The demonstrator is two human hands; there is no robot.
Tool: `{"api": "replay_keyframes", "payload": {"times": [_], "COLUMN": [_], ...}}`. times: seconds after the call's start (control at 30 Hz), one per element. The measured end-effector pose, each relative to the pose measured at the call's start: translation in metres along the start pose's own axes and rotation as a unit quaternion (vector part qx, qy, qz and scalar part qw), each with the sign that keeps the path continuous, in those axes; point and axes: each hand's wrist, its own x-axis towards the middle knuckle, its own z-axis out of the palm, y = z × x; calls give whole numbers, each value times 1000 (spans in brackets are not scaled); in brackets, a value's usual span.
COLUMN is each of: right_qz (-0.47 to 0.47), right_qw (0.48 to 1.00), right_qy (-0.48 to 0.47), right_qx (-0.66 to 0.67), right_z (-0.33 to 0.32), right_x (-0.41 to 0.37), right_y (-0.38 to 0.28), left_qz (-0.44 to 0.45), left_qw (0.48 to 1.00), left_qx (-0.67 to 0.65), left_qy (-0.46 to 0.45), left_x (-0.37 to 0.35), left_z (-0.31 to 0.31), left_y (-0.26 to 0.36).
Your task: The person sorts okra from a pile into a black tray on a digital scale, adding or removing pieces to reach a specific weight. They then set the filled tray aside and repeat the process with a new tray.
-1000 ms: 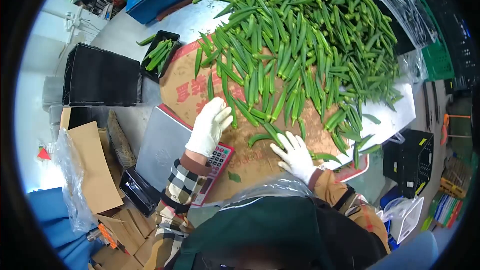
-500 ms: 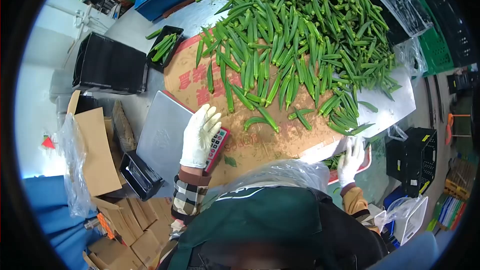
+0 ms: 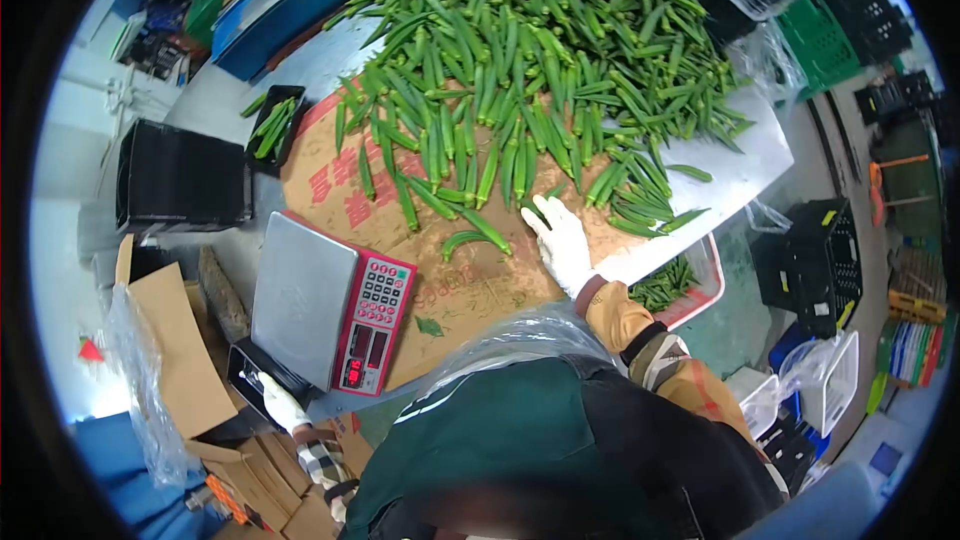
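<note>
A large heap of okra (image 3: 560, 50) covers the far part of a cardboard sheet (image 3: 470, 285) on the metal table. My right hand (image 3: 562, 242), in a white glove, reaches over the sheet, its fingertips at a few okra lying near the heap's front; what they hold is partly hidden. At the lower left, my gloved left hand (image 3: 280, 402) is at a black tray (image 3: 250, 375), its fingers at the rim and small in view. Between my hands stands a red scale (image 3: 380, 315) with a bare metal plate and a lit display.
A black tray with okra (image 3: 275, 130) lies beside a large black crate (image 3: 185, 180) at the left. A red-rimmed basket of okra (image 3: 715, 285) sits below the right table edge. Cardboard boxes (image 3: 180, 345) stand lower left, black crates (image 3: 825, 255) right.
My left hand has moved from above the scale down and left to the black tray. My right hand has moved from the basket to the okra on the sheet. The view has shifted.
</note>
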Motion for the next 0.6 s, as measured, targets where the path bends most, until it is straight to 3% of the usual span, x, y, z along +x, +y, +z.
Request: {"api": "replay_keyframes", "payload": {"times": [0.17, 0.23, 0.3, 0.37, 0.4, 0.47, 0.53, 0.57, 0.6], "right_qz": [0, 35, 60, 282, 315, 207, 221, 210, 198], "right_qw": [999, 999, 997, 949, 932, 951, 946, 946, 945], "right_qy": [16, 23, 31, 117, 168, 171, 208, 224, 240], "right_qx": [35, -5, -45, 74, 66, -153, -109, -108, -106], "right_z": [-17, -49, -79, -95, -105, -112, -109, -104, -101], "right_x": [-62, -94, -124, -150, -157, -175, -159, -146, -130], "right_y": [47, 53, 75, 81, 87, 101, 107, 111, 112], "left_qz": [-85, -104, -96, -96, -84, 42, 131, 182, 202], "left_qw": [987, 975, 987, 990, 985, 968, 973, 975, 979], "left_qx": [-130, -188, -127, -59, -3, 65, 6, -94, 0], "left_qy": [-51, -53, 6, 90, 153, 238, 188, 82, 4], "left_x": [5, 29, 9, 16, 23, -5, -22, -15, -43], "left_z": [-6, -5, -20, -33, -40, -54, -44, -32, -24], "left_y": [0, -45, -10, -11, -13, 62, 110, 101, 146]}}
